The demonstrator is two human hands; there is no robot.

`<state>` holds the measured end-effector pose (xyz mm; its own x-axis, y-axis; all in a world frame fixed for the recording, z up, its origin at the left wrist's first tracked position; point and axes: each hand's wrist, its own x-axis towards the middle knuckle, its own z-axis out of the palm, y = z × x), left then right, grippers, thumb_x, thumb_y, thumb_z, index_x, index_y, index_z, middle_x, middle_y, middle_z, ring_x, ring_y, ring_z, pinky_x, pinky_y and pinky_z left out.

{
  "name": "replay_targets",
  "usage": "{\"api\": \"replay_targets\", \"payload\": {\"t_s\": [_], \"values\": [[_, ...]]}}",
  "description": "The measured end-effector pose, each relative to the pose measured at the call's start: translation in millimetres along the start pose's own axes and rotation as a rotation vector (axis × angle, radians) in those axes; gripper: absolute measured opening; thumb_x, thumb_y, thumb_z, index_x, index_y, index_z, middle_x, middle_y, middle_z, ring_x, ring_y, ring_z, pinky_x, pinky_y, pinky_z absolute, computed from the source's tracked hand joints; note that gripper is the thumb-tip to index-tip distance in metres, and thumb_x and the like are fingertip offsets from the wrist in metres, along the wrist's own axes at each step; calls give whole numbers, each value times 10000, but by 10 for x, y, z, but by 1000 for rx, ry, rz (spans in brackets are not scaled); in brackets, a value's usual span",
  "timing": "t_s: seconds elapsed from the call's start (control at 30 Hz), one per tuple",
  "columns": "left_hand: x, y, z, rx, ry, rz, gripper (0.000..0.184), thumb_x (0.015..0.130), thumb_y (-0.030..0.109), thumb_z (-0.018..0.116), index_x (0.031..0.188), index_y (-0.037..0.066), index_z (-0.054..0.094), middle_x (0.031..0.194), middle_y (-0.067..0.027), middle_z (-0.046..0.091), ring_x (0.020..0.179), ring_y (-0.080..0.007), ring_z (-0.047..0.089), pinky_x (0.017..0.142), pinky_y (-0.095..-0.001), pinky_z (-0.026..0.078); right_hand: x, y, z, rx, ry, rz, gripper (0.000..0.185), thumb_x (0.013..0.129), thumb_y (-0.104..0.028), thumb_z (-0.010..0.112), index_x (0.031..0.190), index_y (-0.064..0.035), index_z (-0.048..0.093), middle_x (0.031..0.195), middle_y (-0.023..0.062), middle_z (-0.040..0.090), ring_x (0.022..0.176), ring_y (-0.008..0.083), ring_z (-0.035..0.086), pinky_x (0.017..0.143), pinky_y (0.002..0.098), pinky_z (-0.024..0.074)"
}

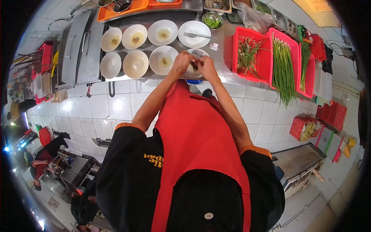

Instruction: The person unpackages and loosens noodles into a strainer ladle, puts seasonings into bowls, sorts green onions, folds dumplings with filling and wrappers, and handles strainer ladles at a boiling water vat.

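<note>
My left hand [183, 63] and my right hand [207, 67] meet over a white bowl [195, 74] at the counter's near edge. The fingers of both are closed around a small dark reddish-brown thing [196, 64], too small and too covered to name. My hands hide much of this bowl. Left of it stands a bowl [154, 65] with a brownish dab in clear liquid. Just behind my hands, a fork [199, 36] lies across another white bowl [190, 28]. Several more bowls stand in two rows to the left, most with a similar dab inside.
Right of my hands, a red basket [234, 58] holds rooty greens, and a pink basket [295, 62] holds long green onions overhanging the edge. A metal bowl of cut greens [212, 22] and an orange tray [101, 17] are behind. Other people work at lower left.
</note>
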<state>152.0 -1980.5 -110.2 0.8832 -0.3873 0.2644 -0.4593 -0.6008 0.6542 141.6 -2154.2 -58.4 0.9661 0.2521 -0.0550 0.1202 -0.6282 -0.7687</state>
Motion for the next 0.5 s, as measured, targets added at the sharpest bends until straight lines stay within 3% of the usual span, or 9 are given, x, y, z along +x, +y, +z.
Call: {"api": "replay_targets", "payload": {"t_s": [0.13, 0.27, 0.33, 0.5], "values": [[33, 82, -109, -12, -5, -90, 160, 832, 154, 595, 848, 43, 709, 898, -135, 704, 851, -352, 635, 767, -424, 506, 25, 94, 77, -36, 22, -50, 153, 786, -10, 673, 927, 5, 729, 853, 217, 647, 794, 366, 660, 737, 418, 527], [33, 77, -65, -100, 47, -18, 147, 820, 139, 602, 850, 36, 701, 891, -147, 689, 851, -367, 626, 765, -440, 506, 45, 116, 100, -62, 64, -52, 149, 786, 1, 654, 916, 5, 726, 860, 229, 631, 798, 380, 648, 746, 434, 523], [28, 60, -28, 11, -38, -131, 142, 821, 142, 606, 850, 37, 698, 864, -163, 665, 866, -375, 623, 780, -450, 502, 42, 100, 105, -65, 79, -60, 149, 788, 8, 643, 912, 9, 724, 857, 233, 630, 799, 385, 645, 750, 439, 523], [14, 74, -16, 50, -36, -121, 134, 827, 134, 605, 845, 38, 696, 844, -179, 640, 879, -382, 616, 789, -455, 499, 67, 29, 42, -168, -2, -92, 182, 779, 18, 609, 926, 21, 716, 841, 268, 640, 804, 425, 641, 749, 457, 516]]}}
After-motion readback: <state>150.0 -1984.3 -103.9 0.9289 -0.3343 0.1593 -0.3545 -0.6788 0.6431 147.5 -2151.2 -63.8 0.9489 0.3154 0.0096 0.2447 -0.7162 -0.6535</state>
